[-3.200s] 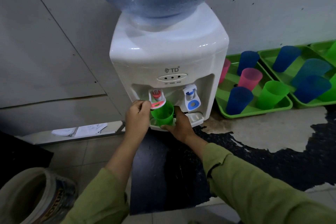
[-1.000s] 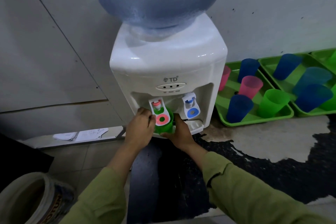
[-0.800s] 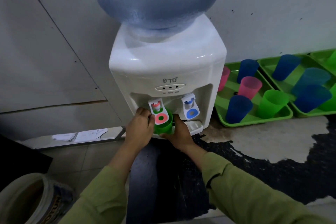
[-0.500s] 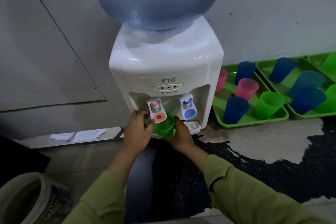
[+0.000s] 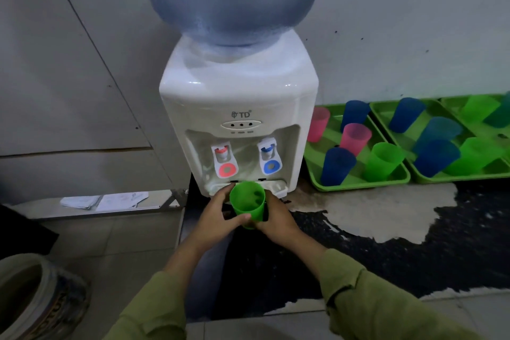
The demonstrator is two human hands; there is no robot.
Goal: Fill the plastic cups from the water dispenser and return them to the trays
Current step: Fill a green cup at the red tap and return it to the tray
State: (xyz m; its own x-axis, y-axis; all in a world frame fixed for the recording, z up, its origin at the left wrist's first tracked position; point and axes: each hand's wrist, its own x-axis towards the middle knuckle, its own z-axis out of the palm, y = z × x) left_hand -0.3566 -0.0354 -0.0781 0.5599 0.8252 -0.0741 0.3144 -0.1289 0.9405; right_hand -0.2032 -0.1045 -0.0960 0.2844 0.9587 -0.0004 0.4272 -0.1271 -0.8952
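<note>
Gripping one upright green plastic cup (image 5: 247, 201) from either side, the left hand (image 5: 218, 218) and right hand (image 5: 278, 225) hold it just before the white water dispenser (image 5: 237, 96); the nearest green tray (image 5: 358, 186) holds seemingly five cups (image 5: 338, 165).

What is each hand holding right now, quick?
Left hand: closed round the green cup, thumb across its front.
Right hand: also gripping the same cup, from the right side.

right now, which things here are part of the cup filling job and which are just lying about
In the job: green cup, held by left hand and right hand; water dispenser; green trays; cups standing in them.
Lying about: loose papers; bucket at lower left.
</note>
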